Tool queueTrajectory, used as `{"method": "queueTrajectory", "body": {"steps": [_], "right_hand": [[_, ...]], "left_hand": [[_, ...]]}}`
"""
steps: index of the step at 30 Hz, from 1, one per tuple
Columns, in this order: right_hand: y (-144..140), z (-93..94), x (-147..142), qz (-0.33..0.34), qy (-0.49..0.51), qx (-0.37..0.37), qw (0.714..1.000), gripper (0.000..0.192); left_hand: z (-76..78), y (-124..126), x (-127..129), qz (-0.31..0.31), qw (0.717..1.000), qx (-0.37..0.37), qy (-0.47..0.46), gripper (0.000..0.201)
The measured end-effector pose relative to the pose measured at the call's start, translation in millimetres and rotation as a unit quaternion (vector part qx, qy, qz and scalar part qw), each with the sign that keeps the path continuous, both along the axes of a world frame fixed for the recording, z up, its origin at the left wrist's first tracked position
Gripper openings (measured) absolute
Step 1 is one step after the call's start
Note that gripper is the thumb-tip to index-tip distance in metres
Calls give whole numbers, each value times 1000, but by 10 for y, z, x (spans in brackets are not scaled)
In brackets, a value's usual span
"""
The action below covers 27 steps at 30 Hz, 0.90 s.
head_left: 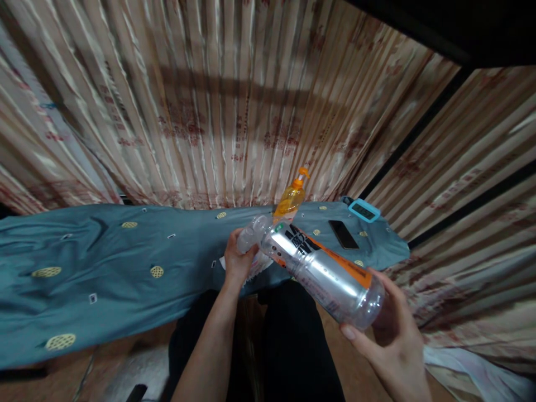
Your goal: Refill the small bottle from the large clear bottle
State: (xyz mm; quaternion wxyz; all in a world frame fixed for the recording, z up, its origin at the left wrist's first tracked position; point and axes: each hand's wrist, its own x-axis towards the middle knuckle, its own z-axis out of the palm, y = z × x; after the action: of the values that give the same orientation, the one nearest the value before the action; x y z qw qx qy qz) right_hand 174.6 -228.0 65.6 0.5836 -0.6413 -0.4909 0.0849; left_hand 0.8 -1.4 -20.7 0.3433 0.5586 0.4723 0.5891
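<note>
My right hand point(393, 329) is closed around the base of a clear plastic bottle point(330, 273) with a silver, orange and black label. The bottle is tilted, its neck lower left of nothing but level with my left hand point(240, 259). Those left fingers are wrapped around a small clear plastic container point(248, 239), whose exact kind is hard to make out. Bottle mouth and container are close together, and whether they touch I cannot tell. Under my left hand lies a white printed packet point(262, 265), partly hidden. Just behind the bottle stands an orange pump bottle point(290, 200).
A dark phone point(343, 234) and a blue-framed digital clock point(364, 210) lie at the right on a teal cloth-covered surface point(113, 251). Pleated curtains point(234, 111) hang directly behind it. Dark bars run along the right side. My legs point(297, 346) are below the near edge.
</note>
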Motion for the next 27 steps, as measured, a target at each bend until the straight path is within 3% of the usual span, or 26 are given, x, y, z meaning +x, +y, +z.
{"method": "queueTrajectory", "body": {"steps": [27], "right_hand": [[49, -44, -126, 12, 76, 14, 997, 86]], "left_hand": [[38, 0, -36, -7, 1000, -29, -11, 43]]}}
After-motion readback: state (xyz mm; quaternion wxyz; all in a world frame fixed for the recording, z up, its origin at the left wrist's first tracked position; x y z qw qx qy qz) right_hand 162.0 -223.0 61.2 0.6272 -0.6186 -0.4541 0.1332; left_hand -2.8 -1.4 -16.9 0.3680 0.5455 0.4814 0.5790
